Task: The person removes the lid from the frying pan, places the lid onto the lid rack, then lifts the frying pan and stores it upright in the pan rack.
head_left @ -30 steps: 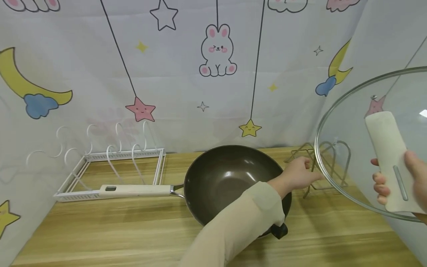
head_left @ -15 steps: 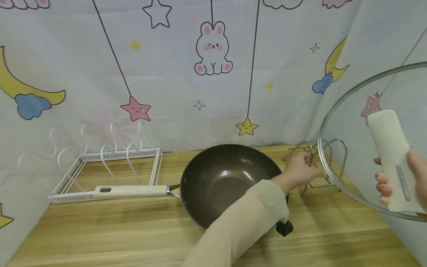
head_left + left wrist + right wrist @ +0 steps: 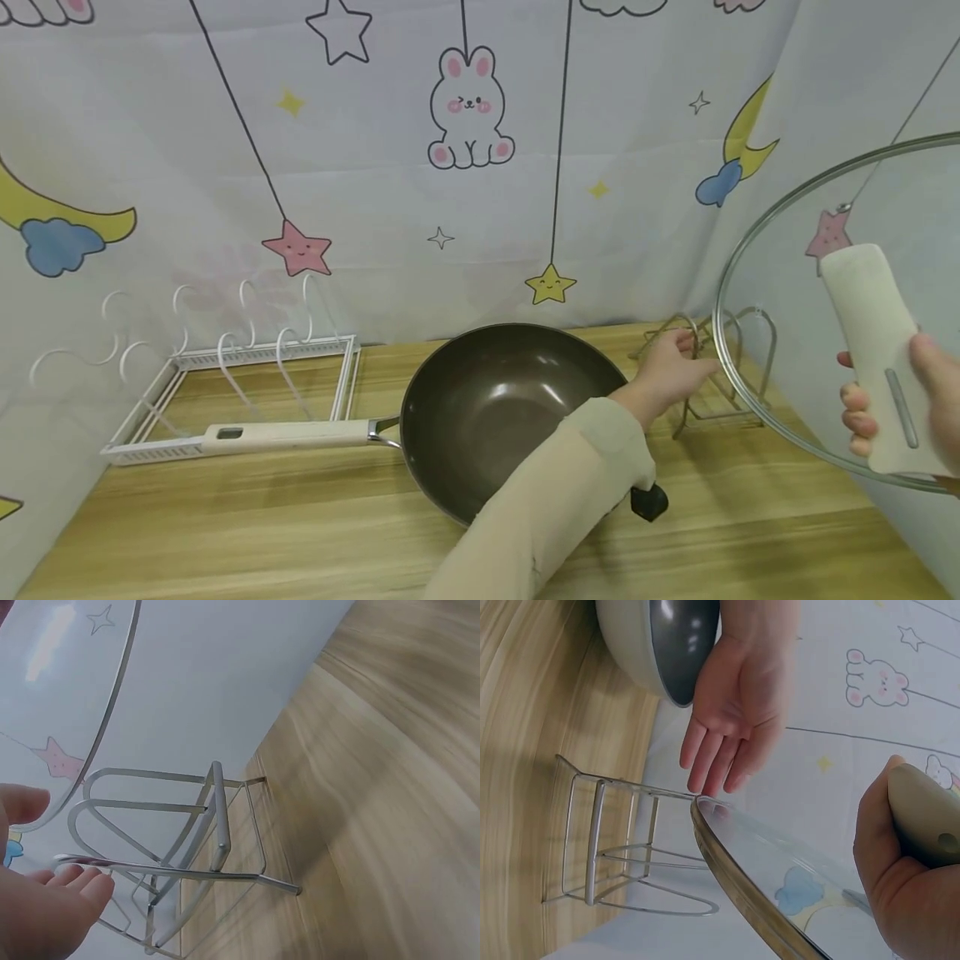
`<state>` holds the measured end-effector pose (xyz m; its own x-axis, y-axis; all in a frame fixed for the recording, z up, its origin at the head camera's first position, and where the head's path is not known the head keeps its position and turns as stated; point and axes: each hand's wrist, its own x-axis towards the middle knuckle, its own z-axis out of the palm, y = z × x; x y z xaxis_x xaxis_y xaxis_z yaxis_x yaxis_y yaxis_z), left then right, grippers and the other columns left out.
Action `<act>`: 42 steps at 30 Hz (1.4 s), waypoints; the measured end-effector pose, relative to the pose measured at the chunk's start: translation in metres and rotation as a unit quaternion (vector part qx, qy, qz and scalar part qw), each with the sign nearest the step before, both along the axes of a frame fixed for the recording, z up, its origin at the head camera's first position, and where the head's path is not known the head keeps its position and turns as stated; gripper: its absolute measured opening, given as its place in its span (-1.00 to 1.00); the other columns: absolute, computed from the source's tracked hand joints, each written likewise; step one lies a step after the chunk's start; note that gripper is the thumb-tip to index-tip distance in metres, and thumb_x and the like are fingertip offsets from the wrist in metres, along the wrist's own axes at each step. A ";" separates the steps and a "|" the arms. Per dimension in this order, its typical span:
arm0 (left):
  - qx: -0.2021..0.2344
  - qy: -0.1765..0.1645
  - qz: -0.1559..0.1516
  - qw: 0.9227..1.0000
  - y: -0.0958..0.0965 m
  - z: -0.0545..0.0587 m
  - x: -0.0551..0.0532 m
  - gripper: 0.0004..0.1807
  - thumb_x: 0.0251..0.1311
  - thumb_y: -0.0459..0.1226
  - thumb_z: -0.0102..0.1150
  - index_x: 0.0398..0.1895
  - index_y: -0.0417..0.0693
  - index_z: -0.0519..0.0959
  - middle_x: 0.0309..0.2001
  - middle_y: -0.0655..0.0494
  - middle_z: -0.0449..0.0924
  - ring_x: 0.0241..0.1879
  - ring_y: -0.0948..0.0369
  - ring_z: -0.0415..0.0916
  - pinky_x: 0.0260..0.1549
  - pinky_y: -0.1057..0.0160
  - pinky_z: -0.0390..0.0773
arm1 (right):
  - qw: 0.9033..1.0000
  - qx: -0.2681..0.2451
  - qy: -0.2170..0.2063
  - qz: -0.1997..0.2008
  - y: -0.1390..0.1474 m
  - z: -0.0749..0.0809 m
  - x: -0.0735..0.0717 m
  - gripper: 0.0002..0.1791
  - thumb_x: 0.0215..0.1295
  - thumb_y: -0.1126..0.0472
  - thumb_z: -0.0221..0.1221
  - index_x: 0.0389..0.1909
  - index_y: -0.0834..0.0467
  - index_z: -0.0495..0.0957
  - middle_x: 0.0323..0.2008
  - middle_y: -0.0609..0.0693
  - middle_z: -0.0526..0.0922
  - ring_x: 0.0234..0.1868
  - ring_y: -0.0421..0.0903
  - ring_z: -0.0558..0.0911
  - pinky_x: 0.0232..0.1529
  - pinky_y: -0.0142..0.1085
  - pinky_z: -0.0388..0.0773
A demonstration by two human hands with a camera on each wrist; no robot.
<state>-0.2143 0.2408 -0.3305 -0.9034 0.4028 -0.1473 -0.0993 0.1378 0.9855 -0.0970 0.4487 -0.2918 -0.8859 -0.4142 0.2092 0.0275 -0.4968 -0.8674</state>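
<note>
In the head view my right hand (image 3: 892,400) grips the cream handle (image 3: 873,333) of a large glass lid (image 3: 780,275) with a metal rim, held up at the right. My left hand (image 3: 671,375) reaches across the wok (image 3: 510,408) to a small metal wire rack (image 3: 735,392). Seen from the left wrist, its fingers (image 3: 90,889) lie against the rack's nearest loop. The right wrist view shows these fingers extended, palm visible, beside the lid's edge (image 3: 712,840). The lid's rim overlaps the rack in the head view, and the lid's right side is cut off.
A wooden table (image 3: 262,525) bears everything. The wok's cream handle (image 3: 292,433) points left, crossing the front of a white rack (image 3: 240,358) with curved prongs. A black knob (image 3: 649,502) shows below the left sleeve. Behind hangs a cloth (image 3: 375,167) printed with cartoons.
The left hand has moved slightly up and left in view and now lies against the wire rack. The whole scene shifts a little left as the head view turns; the right hand still holds the lid.
</note>
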 end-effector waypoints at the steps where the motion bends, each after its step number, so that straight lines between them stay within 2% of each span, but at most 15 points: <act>1: 0.010 -0.005 0.006 1.000 0.002 0.000 -0.001 -0.41 0.13 -0.28 0.26 0.27 0.05 0.36 0.16 0.21 0.48 0.17 0.24 0.44 0.09 0.35 0.49 | 1.000 0.001 0.002 0.003 0.000 0.000 0.000 -0.20 0.43 -0.08 -0.83 0.14 0.24 0.32 -0.34 0.23 0.62 -0.42 0.03 0.66 -0.42 -0.08 0.67; 9: 0.078 -0.046 0.052 0.995 0.016 -0.004 -0.007 -0.39 0.07 -0.39 0.24 0.26 -0.08 0.37 0.08 0.05 0.55 0.12 0.17 0.49 0.05 0.33 0.52 | 1.000 -0.002 -0.002 0.006 0.002 -0.003 0.002 -0.20 0.43 -0.09 -0.82 0.15 0.25 0.31 -0.31 0.23 0.62 -0.40 0.03 0.66 -0.40 -0.07 0.67; 13: 0.089 -0.060 0.068 0.992 0.017 -0.007 -0.009 -0.42 0.06 -0.40 0.23 0.23 -0.09 0.41 -0.02 0.06 0.59 0.03 0.17 0.54 -0.01 0.32 0.55 | 1.000 -0.003 -0.014 0.012 0.002 -0.005 0.003 -0.21 0.43 -0.11 -0.78 0.15 0.24 0.31 -0.29 0.23 0.62 -0.38 0.03 0.66 -0.38 -0.06 0.67; 17: 0.071 -0.044 0.068 0.994 0.015 -0.008 -0.010 -0.49 0.08 -0.39 0.22 0.17 -0.10 0.46 -0.09 0.08 0.60 -0.05 0.22 0.55 -0.07 0.35 0.56 | 1.000 0.007 -0.007 0.001 0.000 -0.003 0.004 -0.23 0.44 -0.09 -0.78 0.15 0.23 0.31 -0.30 0.23 0.62 -0.40 0.02 0.66 -0.40 -0.07 0.67; 20: 0.032 -0.023 0.070 0.997 0.013 -0.008 -0.010 -0.56 0.12 -0.33 0.22 0.12 -0.05 0.50 -0.13 0.14 0.60 -0.11 0.27 0.56 -0.13 0.38 0.56 | 1.000 0.016 -0.003 -0.014 -0.002 -0.001 0.004 -0.24 0.45 -0.08 -0.78 0.13 0.23 0.32 -0.32 0.21 0.62 -0.42 0.00 0.65 -0.43 -0.10 0.67; 24: -0.013 -0.004 0.100 0.995 0.014 -0.007 -0.009 -0.66 0.17 -0.28 0.20 0.05 -0.05 0.52 -0.27 0.23 0.56 -0.26 0.33 0.53 -0.31 0.40 0.54 | 1.000 0.021 -0.006 -0.023 -0.003 0.000 0.006 -0.24 0.45 -0.08 -0.78 0.12 0.21 0.34 -0.34 0.20 0.62 -0.43 0.00 0.65 -0.44 -0.11 0.67; 28: -0.020 -0.002 0.126 0.992 0.014 -0.006 -0.009 -0.80 0.21 -0.29 0.19 -0.10 -0.07 0.56 -0.38 0.23 0.50 -0.39 0.35 0.44 -0.45 0.39 0.48 | 0.999 0.036 0.002 -0.031 0.000 -0.001 0.007 -0.25 0.45 -0.07 -0.78 0.14 0.18 0.33 -0.34 0.18 0.63 -0.44 -0.02 0.65 -0.46 -0.11 0.67; 32: -0.023 0.001 0.124 0.992 0.013 -0.005 -0.009 -0.96 0.20 -0.28 0.21 -0.36 -0.01 0.54 -0.46 0.24 0.44 -0.48 0.35 0.34 -0.57 0.38 0.37 | 1.000 0.015 0.010 -0.002 0.008 -0.003 0.003 -0.23 0.43 -0.08 -0.81 0.18 0.18 0.29 -0.30 0.21 0.63 -0.39 0.01 0.67 -0.41 -0.07 0.67; 35: -0.013 0.011 0.116 0.993 0.012 -0.008 -0.011 -0.79 0.18 -0.31 0.23 -0.56 -0.01 0.43 -0.54 0.23 0.43 -0.55 0.35 0.36 -0.65 0.39 0.30 | 1.000 -0.011 0.011 0.026 0.012 -0.003 0.000 -0.19 0.40 -0.10 -0.84 0.20 0.21 0.27 -0.28 0.25 0.63 -0.36 0.06 0.68 -0.38 -0.04 0.67; 38: -0.008 0.022 0.107 0.994 0.011 -0.011 -0.012 -0.72 0.17 -0.34 0.23 -0.61 -0.03 0.38 -0.56 0.22 0.47 -0.57 0.33 0.50 -0.66 0.42 0.37 | 1.000 -0.007 0.010 0.015 0.012 -0.003 0.001 -0.20 0.41 -0.10 -0.83 0.19 0.21 0.28 -0.29 0.25 0.63 -0.37 0.06 0.68 -0.39 -0.05 0.67; 42: -0.017 0.029 0.103 0.994 0.011 -0.013 -0.013 -0.87 0.15 -0.33 0.25 -0.51 -0.05 0.52 -0.52 0.21 0.52 -0.51 0.28 0.61 -0.57 0.44 0.51 | 1.000 0.017 0.004 -0.024 0.009 -0.002 0.005 -0.25 0.44 -0.08 -0.78 0.15 0.19 0.31 -0.34 0.21 0.63 -0.43 0.02 0.66 -0.44 -0.08 0.67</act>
<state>-0.2273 0.2517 -0.3433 -0.9736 0.2041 -0.1026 -0.0716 0.1536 0.9855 -0.0924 0.4575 -0.2938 -0.9033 -0.3782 0.2025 -0.0025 -0.4673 -0.8841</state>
